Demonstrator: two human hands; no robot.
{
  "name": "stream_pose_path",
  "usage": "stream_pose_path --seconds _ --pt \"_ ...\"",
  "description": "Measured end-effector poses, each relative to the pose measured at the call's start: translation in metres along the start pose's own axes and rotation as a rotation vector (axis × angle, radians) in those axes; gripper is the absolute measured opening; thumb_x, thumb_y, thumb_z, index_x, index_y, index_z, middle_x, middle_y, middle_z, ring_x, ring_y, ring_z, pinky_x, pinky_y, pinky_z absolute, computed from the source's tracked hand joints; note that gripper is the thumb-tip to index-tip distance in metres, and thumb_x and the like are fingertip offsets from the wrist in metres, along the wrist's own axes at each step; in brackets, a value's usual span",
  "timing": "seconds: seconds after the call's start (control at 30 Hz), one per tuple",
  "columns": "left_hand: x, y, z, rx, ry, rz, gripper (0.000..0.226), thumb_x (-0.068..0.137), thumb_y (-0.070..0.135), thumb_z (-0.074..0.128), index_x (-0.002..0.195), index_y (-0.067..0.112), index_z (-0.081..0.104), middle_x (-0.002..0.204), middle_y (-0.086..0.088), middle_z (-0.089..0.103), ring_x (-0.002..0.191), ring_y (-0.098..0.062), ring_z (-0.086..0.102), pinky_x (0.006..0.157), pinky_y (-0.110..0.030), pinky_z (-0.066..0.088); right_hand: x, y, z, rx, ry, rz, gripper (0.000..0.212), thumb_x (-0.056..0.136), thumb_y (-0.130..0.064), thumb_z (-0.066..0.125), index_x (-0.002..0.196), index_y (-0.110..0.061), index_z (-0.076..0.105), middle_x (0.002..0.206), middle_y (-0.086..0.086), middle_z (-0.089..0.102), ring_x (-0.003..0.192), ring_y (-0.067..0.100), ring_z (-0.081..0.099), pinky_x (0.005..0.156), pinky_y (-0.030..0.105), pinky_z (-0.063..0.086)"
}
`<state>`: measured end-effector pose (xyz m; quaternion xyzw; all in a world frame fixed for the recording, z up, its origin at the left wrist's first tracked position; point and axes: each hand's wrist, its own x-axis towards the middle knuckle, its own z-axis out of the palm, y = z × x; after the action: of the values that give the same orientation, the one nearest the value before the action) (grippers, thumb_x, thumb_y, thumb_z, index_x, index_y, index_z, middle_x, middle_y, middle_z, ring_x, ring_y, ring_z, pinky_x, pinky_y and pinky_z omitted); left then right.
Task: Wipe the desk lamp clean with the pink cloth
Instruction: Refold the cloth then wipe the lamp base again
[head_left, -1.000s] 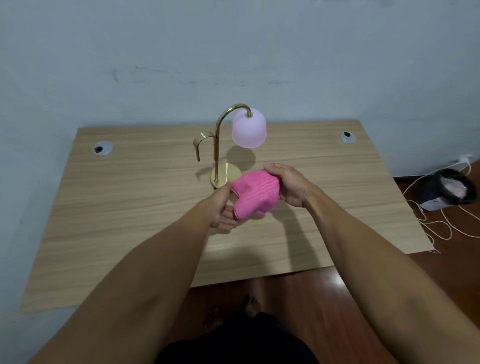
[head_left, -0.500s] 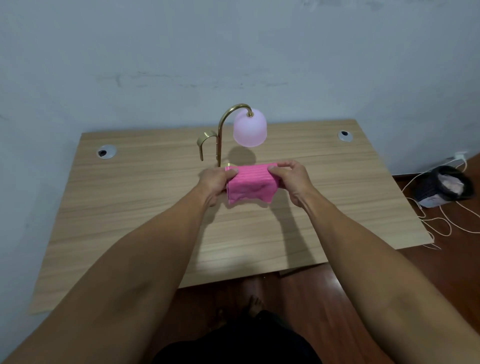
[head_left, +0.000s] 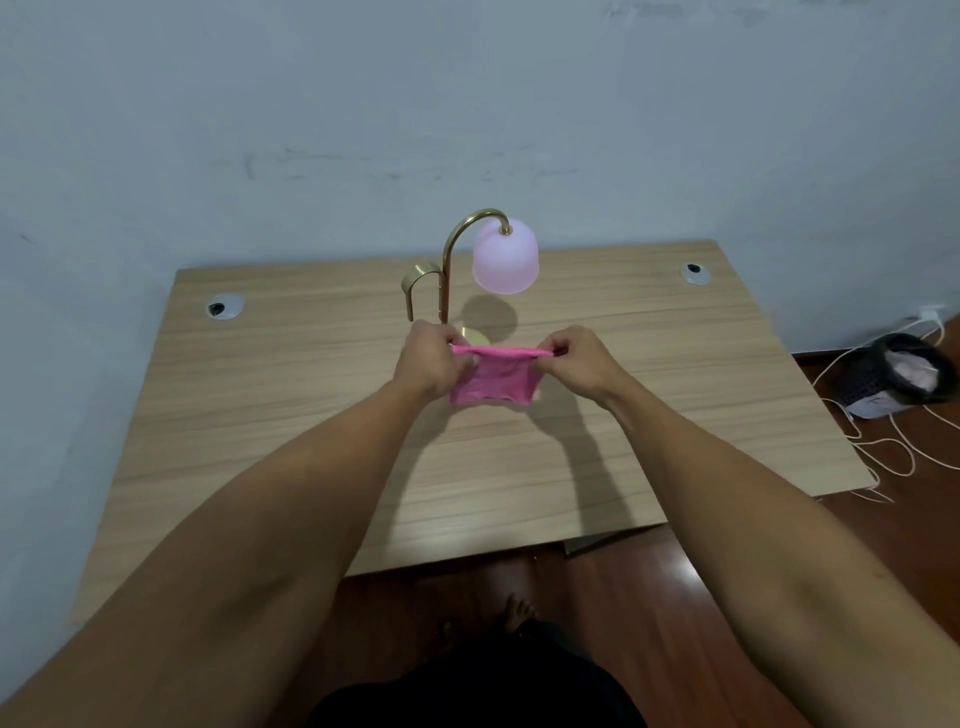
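Observation:
The desk lamp (head_left: 447, 270) has a curved gold stem, a gold handle loop and a pale pink shade (head_left: 504, 257); it stands at the back middle of the wooden desk (head_left: 270, 415). The pink cloth (head_left: 491, 379) hangs stretched between my two hands just in front of the lamp's base, which it partly hides. My left hand (head_left: 428, 361) pinches the cloth's upper left corner. My right hand (head_left: 576, 364) pinches its upper right corner.
Two round cable grommets sit in the desk, one at the left (head_left: 224, 306) and one at the right (head_left: 695, 273). A dark basket (head_left: 904, 371) and white cables (head_left: 893, 447) lie on the wooden floor to the right. A wall stands behind the desk.
Both hands have lifted and moved toward the lamp, then pulled apart, so the bunched cloth now hangs spread out between them.

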<state>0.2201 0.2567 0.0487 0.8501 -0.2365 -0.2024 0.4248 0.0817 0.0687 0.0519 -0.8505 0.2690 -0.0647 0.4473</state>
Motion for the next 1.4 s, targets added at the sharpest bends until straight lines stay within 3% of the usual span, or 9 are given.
stream_pose_path --seconds 0.1,0.2,0.37,0.5,0.73,0.9,1.0,1.1,1.4 --pt "-0.001 0.002 -0.001 -0.29 -0.134 -0.095 0.033 0.084 0.026 0.079 0.094 -0.004 0.071 0.087 -0.012 0.073 0.074 -0.016 0.067 0.067 -0.029 0.055 -0.005 -0.011 -0.012 0.443 -0.018 0.217 0.004 0.068 -0.011 0.068 0.069 -0.008 0.067 0.069 0.003 0.058 0.074 0.016 0.052 0.07 0.032 0.041" --pt "-0.004 0.01 0.003 -0.527 -0.245 -0.208 0.042 0.091 0.031 0.072 0.113 -0.004 0.068 0.088 -0.007 0.07 0.071 -0.014 0.065 0.068 -0.031 0.055 -0.005 -0.01 -0.025 0.936 -0.315 0.392 0.04 0.078 -0.026 0.07 0.111 -0.005 0.061 0.095 0.011 0.064 0.09 0.024 0.061 0.077 0.034 0.054" --pt "-0.003 -0.001 0.025 -0.493 -0.17 -0.382 0.039 0.094 0.032 0.067 0.109 -0.004 0.067 0.097 -0.013 0.073 0.078 -0.023 0.07 0.064 -0.034 0.061 -0.021 0.006 0.008 1.051 -0.534 0.454 0.04 0.095 -0.009 0.066 0.132 0.001 0.058 0.118 0.021 0.068 0.109 0.032 0.068 0.099 0.045 0.058" --pt "0.001 -0.028 0.035 -0.415 -0.046 -0.444 0.031 0.092 0.04 0.068 0.085 0.01 0.071 0.086 -0.011 0.073 0.076 -0.026 0.068 0.069 -0.033 0.055 -0.021 0.031 0.029 1.206 -0.403 0.604 0.042 0.083 -0.004 0.07 0.123 -0.004 0.054 0.113 0.023 0.065 0.1 0.034 0.069 0.079 0.046 0.062" --pt "0.03 -0.045 0.027 -0.321 0.107 -0.395 0.07 0.088 0.05 0.065 0.146 0.019 0.044 0.135 -0.013 0.058 0.117 -0.027 0.062 0.105 -0.043 0.049 0.044 0.037 0.027 0.813 0.077 0.634 0.009 0.096 -0.009 0.045 0.099 -0.01 0.054 0.083 0.009 0.058 0.083 0.026 0.061 0.072 0.033 0.05" --pt "0.048 -0.032 0.024 -0.223 0.119 -0.193 0.035 0.096 0.041 0.058 0.123 0.019 0.059 0.102 -0.018 0.071 0.082 -0.019 0.065 0.075 -0.03 0.053 0.073 0.023 0.07 0.377 0.008 0.308 0.019 0.104 -0.024 0.041 0.099 -0.017 0.057 0.081 0.003 0.051 0.062 0.013 0.059 0.054 0.026 0.045" --pt "0.054 -0.031 0.023 -0.031 0.118 -0.107 0.026 0.1 0.036 0.052 0.106 0.013 0.063 0.092 -0.009 0.069 0.088 -0.027 0.064 0.075 -0.033 0.046 0.068 0.027 0.123 0.153 0.022 0.231 0.042 0.103 -0.019 0.047 0.145 -0.015 0.046 0.129 0.009 0.054 0.11 0.027 0.061 0.086 0.038 0.051" --pt "0.06 -0.032 0.02 0.092 0.087 -0.069 0.022 0.103 0.028 0.047 0.105 0.011 0.061 0.091 -0.006 0.065 0.089 -0.027 0.06 0.071 -0.028 0.034 0.055 0.016 0.164 -0.029 -0.033 0.299 0.064 0.104 -0.019 0.049 0.161 -0.007 0.023 0.166 0.023 0.014 0.151 0.045 0.019 0.123 0.054 0.026" --pt "0.064 -0.034 0.015 0.139 -0.004 -0.055 0.022 0.104 0.025 0.042 0.107 0.011 0.058 0.1 -0.011 0.068 0.089 -0.025 0.061 0.076 -0.029 0.039 0.052 -0.041 0.215 -0.217 -0.091 0.54 0.062 0.111 -0.034 0.029 0.159 0.003 0.018 0.157 0.046 0.01 0.142 0.07 0.008 0.117 0.073 0.013"
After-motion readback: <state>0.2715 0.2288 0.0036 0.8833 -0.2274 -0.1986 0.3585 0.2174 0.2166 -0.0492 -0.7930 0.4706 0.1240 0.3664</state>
